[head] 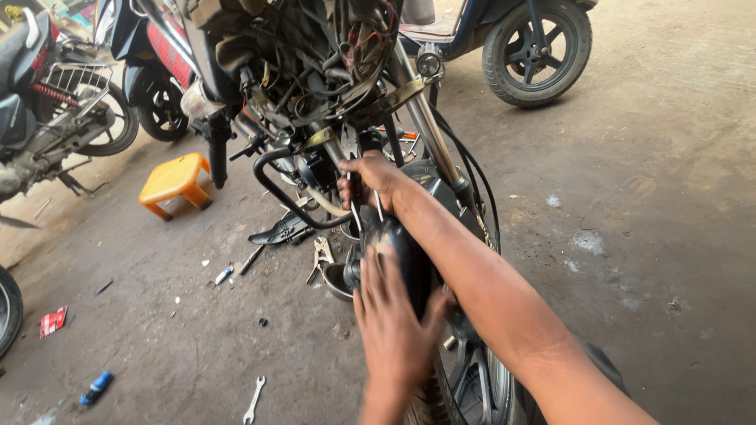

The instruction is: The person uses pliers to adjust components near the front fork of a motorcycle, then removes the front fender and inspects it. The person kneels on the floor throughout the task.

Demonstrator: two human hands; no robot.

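Both hands were laid on the black front mudguard of the motorcycle: the left hand was pressed flat and open against its side, blurred, while the right hand was closed around its upper end beside the fork leg. Open concrete floor was seen to the right. Pliers and a spanner were left on the ground; the wheel was cut off below.

Orange stool, spanner, pliers on floor
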